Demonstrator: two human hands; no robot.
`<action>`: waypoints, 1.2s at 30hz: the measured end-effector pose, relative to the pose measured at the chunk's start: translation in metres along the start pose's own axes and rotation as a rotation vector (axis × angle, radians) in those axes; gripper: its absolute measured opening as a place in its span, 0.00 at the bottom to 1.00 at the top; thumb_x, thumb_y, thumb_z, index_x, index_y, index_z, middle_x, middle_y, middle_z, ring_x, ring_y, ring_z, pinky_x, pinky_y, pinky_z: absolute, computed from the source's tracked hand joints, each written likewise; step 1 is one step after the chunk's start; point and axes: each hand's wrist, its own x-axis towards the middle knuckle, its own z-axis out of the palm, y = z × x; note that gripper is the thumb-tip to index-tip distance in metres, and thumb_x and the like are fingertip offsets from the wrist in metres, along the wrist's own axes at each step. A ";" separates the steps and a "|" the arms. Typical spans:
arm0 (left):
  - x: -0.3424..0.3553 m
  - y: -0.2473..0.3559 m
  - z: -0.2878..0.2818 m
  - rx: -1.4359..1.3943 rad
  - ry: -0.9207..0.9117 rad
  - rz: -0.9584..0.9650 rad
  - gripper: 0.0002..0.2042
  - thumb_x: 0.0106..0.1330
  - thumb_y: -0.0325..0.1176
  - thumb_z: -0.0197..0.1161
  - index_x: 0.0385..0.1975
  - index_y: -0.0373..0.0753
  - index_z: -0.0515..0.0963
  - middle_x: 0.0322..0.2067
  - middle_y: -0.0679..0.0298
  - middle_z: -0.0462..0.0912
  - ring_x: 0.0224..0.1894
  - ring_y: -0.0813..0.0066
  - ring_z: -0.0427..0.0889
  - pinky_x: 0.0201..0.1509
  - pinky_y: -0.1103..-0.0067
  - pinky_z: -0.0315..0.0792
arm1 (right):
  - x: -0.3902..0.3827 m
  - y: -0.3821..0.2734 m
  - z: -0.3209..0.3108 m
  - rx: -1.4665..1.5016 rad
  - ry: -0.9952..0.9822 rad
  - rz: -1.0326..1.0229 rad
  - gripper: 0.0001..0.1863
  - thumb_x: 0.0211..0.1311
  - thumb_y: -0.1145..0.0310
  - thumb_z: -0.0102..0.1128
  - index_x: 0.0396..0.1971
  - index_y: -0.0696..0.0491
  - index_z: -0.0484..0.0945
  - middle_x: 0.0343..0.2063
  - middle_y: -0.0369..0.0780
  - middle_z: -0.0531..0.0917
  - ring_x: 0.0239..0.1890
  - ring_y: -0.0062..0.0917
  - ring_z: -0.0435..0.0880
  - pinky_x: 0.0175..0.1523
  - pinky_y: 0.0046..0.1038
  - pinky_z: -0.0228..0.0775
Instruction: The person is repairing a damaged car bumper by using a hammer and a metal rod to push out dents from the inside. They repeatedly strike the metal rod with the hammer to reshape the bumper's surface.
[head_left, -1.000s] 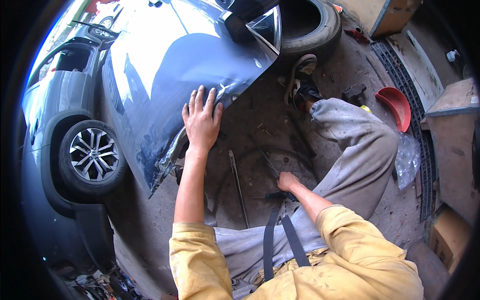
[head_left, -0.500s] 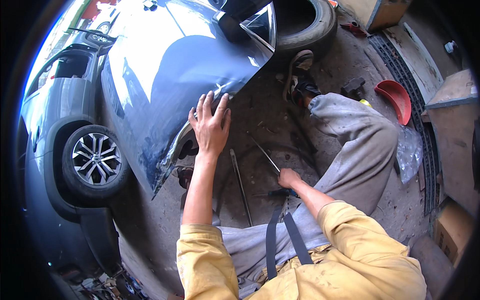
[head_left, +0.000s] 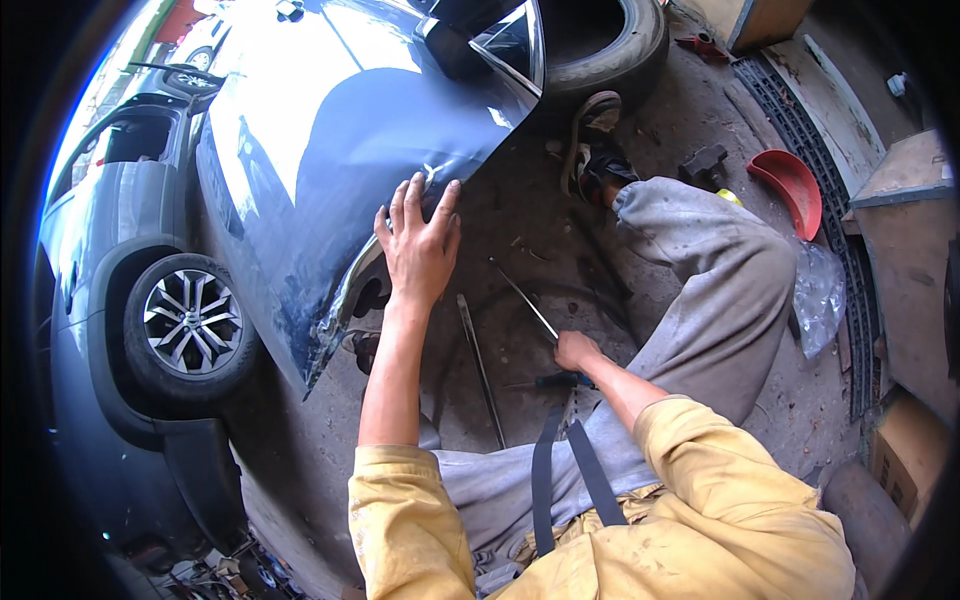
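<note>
My left hand point(head_left: 418, 245) rests with spread fingers on the dark, glossy car panel point(head_left: 355, 130), beside a creased, dented patch near its lower right edge. Below and to the right, my right hand point(head_left: 575, 350) is shut on a thin metal rod point(head_left: 522, 295), whose far end points up and left toward the panel's edge. Beneath that hand lie a dark and blue hand tool point(head_left: 555, 383) and, farther left, a long metal bar point(head_left: 480, 375) on the floor.
A second dark car point(head_left: 85, 330) stands at left. A loose tyre point(head_left: 610, 75) is behind my shoe point(head_left: 600, 150). Right of my bent leg point(head_left: 720, 260) are a hammer-like tool point(head_left: 705, 160), red tray point(head_left: 790, 190), plastic bag point(head_left: 818, 300), black strips point(head_left: 820, 170) and wooden boxes point(head_left: 905, 260).
My left hand has shifted right and down along the panel toward the creased edge. My right hand has risen slightly, and the rod's far end has swung up and left.
</note>
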 end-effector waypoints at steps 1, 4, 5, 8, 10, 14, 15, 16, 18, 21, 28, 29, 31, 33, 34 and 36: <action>0.001 0.002 -0.001 0.009 0.000 0.003 0.23 0.64 0.35 0.63 0.62 0.54 0.74 0.64 0.53 0.67 0.66 0.54 0.65 0.67 0.57 0.55 | 0.000 0.001 -0.001 0.000 0.002 -0.002 0.19 0.60 0.62 0.52 0.41 0.60 0.83 0.43 0.55 0.83 0.49 0.49 0.82 0.55 0.45 0.74; -0.002 -0.002 -0.001 -0.019 0.007 0.008 0.23 0.64 0.34 0.63 0.61 0.53 0.74 0.63 0.52 0.67 0.66 0.54 0.66 0.68 0.59 0.56 | -0.003 -0.004 -0.005 0.021 0.037 -0.015 0.19 0.61 0.61 0.52 0.40 0.61 0.83 0.42 0.56 0.83 0.48 0.49 0.82 0.54 0.46 0.74; -0.004 -0.004 -0.001 -0.029 0.004 0.004 0.23 0.64 0.34 0.63 0.61 0.53 0.74 0.64 0.52 0.67 0.66 0.54 0.66 0.68 0.58 0.55 | -0.004 -0.007 -0.008 0.078 0.078 -0.003 0.19 0.62 0.60 0.52 0.40 0.61 0.83 0.42 0.57 0.83 0.49 0.50 0.82 0.54 0.46 0.74; -0.010 -0.005 -0.004 -0.054 0.006 -0.013 0.22 0.63 0.32 0.61 0.59 0.50 0.75 0.62 0.51 0.68 0.66 0.53 0.65 0.69 0.56 0.54 | -0.016 -0.036 -0.014 0.311 0.235 0.012 0.21 0.65 0.57 0.52 0.37 0.62 0.82 0.37 0.56 0.83 0.43 0.48 0.83 0.48 0.44 0.75; -0.017 -0.001 -0.005 -0.102 0.059 -0.040 0.20 0.63 0.30 0.61 0.56 0.46 0.76 0.61 0.51 0.69 0.65 0.52 0.66 0.70 0.57 0.55 | -0.040 -0.060 -0.020 0.932 0.134 0.051 0.20 0.70 0.56 0.51 0.29 0.60 0.76 0.19 0.42 0.80 0.21 0.31 0.81 0.27 0.32 0.72; -0.046 0.019 -0.009 -0.276 0.203 -0.221 0.14 0.61 0.26 0.62 0.48 0.38 0.79 0.53 0.52 0.75 0.59 0.52 0.72 0.65 0.60 0.61 | -0.139 -0.092 -0.043 1.293 0.134 -0.132 0.18 0.75 0.59 0.47 0.26 0.55 0.67 0.13 0.32 0.66 0.12 0.15 0.65 0.18 0.22 0.58; -0.051 0.027 -0.009 -0.357 0.196 -0.327 0.13 0.62 0.26 0.62 0.47 0.37 0.79 0.50 0.53 0.77 0.57 0.53 0.74 0.64 0.62 0.63 | -0.156 -0.089 -0.045 1.276 0.149 -0.218 0.18 0.76 0.59 0.46 0.26 0.55 0.67 0.13 0.32 0.66 0.12 0.14 0.65 0.18 0.21 0.57; -0.051 0.030 -0.008 -0.418 0.189 -0.346 0.11 0.68 0.30 0.60 0.47 0.35 0.79 0.46 0.56 0.80 0.46 0.59 0.79 0.52 0.69 0.73 | -0.174 -0.090 -0.049 1.247 0.150 -0.265 0.18 0.76 0.59 0.46 0.27 0.55 0.67 0.14 0.31 0.66 0.13 0.13 0.65 0.19 0.20 0.57; -0.050 0.044 -0.002 -1.033 0.032 -0.685 0.16 0.74 0.37 0.56 0.53 0.33 0.75 0.40 0.59 0.83 0.39 0.69 0.83 0.47 0.76 0.76 | -0.198 -0.087 -0.054 1.211 0.125 -0.315 0.18 0.76 0.58 0.48 0.27 0.55 0.68 0.14 0.31 0.67 0.15 0.13 0.66 0.20 0.20 0.58; -0.029 0.061 -0.007 -1.642 -0.062 -0.942 0.19 0.77 0.40 0.51 0.56 0.31 0.70 0.34 0.59 0.82 0.33 0.74 0.83 0.39 0.80 0.78 | -0.205 -0.087 -0.059 1.226 0.035 -0.319 0.18 0.75 0.58 0.49 0.27 0.55 0.70 0.14 0.30 0.69 0.16 0.12 0.66 0.22 0.21 0.58; -0.015 0.065 0.003 -1.711 -0.034 -0.993 0.17 0.77 0.39 0.50 0.54 0.31 0.71 0.20 0.69 0.69 0.17 0.82 0.70 0.22 0.83 0.69 | -0.204 -0.102 -0.077 1.255 -0.064 -0.298 0.19 0.77 0.58 0.46 0.28 0.56 0.68 0.13 0.30 0.64 0.14 0.12 0.61 0.20 0.19 0.55; -0.014 0.064 0.003 -1.701 -0.036 -0.991 0.17 0.77 0.39 0.50 0.54 0.31 0.71 0.20 0.69 0.68 0.17 0.82 0.69 0.21 0.84 0.68 | -0.205 -0.104 -0.079 1.273 -0.079 -0.296 0.19 0.77 0.58 0.46 0.28 0.56 0.68 0.13 0.30 0.64 0.14 0.12 0.61 0.20 0.19 0.55; -0.011 0.064 0.002 -1.690 -0.038 -1.000 0.17 0.77 0.40 0.50 0.54 0.31 0.71 0.19 0.70 0.67 0.16 0.83 0.68 0.19 0.84 0.66 | -0.208 -0.108 -0.085 1.317 -0.117 -0.281 0.19 0.77 0.58 0.46 0.28 0.56 0.67 0.13 0.31 0.64 0.14 0.12 0.61 0.20 0.19 0.55; -0.007 0.067 -0.001 -1.688 -0.039 -1.024 0.17 0.77 0.40 0.50 0.53 0.31 0.71 0.18 0.70 0.66 0.15 0.83 0.67 0.18 0.84 0.65 | -0.211 -0.112 -0.090 1.370 -0.164 -0.254 0.19 0.77 0.57 0.46 0.28 0.56 0.67 0.13 0.31 0.64 0.14 0.12 0.61 0.20 0.19 0.56; -0.002 0.069 -0.002 -1.681 -0.017 -1.031 0.17 0.77 0.40 0.49 0.53 0.31 0.71 0.18 0.71 0.65 0.15 0.84 0.65 0.18 0.85 0.63 | -0.212 -0.115 -0.090 1.398 -0.170 -0.251 0.19 0.77 0.57 0.46 0.28 0.56 0.67 0.13 0.30 0.64 0.14 0.12 0.61 0.20 0.19 0.56; -0.001 0.069 -0.002 -1.673 -0.011 -1.040 0.17 0.77 0.40 0.49 0.53 0.31 0.71 0.18 0.71 0.64 0.14 0.85 0.64 0.18 0.85 0.63 | -0.213 -0.121 -0.092 1.453 -0.177 -0.247 0.18 0.76 0.57 0.47 0.28 0.55 0.68 0.14 0.29 0.64 0.15 0.11 0.62 0.20 0.19 0.56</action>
